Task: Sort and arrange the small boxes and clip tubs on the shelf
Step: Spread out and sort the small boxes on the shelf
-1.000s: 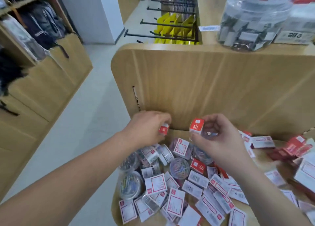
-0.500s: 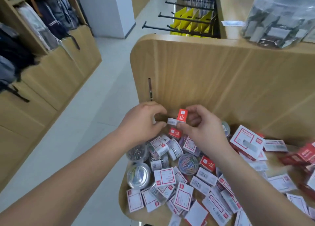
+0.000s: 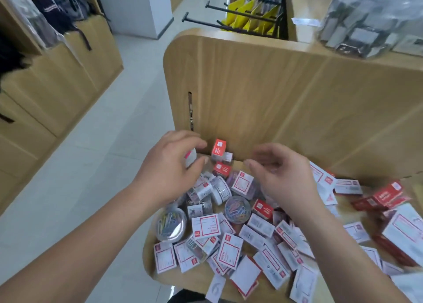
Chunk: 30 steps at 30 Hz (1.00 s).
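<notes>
Head view: small red cardboard box (image 3: 219,149) stands on end atop flat white box (image 3: 225,157), against wooden shelf back panel (image 3: 263,101). Long axis upright, slightly tilted. Sits between both grips: just right of left grip (image 3: 170,167), farther left-ahead of right grip (image 3: 282,177). Left grip pinches small white-and-pink box (image 3: 191,158). Right grip loosely curled, empty. Clear round plastic clip tub (image 3: 170,225) back beside left wrist.

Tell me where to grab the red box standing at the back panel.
Pinch the red box by its left and right faces near the top, coming from above and in front. It stands on end against the back panel, so its rear is blocked, and a white box crowds its foot. The right hand is empty; the left hand holds a small box.
</notes>
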Each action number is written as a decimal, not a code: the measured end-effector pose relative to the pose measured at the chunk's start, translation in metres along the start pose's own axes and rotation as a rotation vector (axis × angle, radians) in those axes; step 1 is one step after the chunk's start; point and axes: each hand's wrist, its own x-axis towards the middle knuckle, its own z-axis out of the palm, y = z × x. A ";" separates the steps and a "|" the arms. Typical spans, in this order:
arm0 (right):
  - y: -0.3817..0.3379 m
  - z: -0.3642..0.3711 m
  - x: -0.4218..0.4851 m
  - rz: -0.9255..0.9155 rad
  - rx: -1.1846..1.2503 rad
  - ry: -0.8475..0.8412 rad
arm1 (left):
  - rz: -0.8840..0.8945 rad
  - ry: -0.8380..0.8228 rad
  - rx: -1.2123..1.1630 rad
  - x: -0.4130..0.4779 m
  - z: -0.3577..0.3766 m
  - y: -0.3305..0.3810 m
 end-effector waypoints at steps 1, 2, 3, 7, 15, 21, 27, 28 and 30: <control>0.004 -0.017 -0.009 -0.012 -0.008 0.044 | 0.020 -0.002 -0.012 0.001 0.003 0.009; 0.010 -0.033 -0.018 -0.017 -0.038 0.090 | 0.045 -0.011 -0.024 0.002 0.007 0.018; 0.016 -0.046 -0.025 -0.010 -0.072 0.135 | 0.075 -0.021 -0.029 0.005 0.013 0.028; 0.057 -0.081 -0.034 0.047 -0.390 0.191 | 0.113 -0.173 -0.056 0.023 0.053 0.074; 0.102 -0.091 -0.023 0.090 -0.482 -0.022 | 0.105 -0.407 0.221 0.036 0.118 0.127; 0.096 -0.107 -0.025 0.086 -0.273 0.105 | 0.064 -0.353 0.148 0.026 0.120 0.117; 0.091 -0.166 -0.059 0.159 -0.178 0.271 | 0.168 -0.137 0.063 0.022 0.116 0.132; 0.096 -0.173 -0.064 0.185 -0.176 0.299 | 0.203 -0.135 0.037 0.022 0.121 0.138; 0.108 -0.183 -0.076 0.239 -0.184 0.354 | 0.243 -0.217 0.019 0.024 0.134 0.155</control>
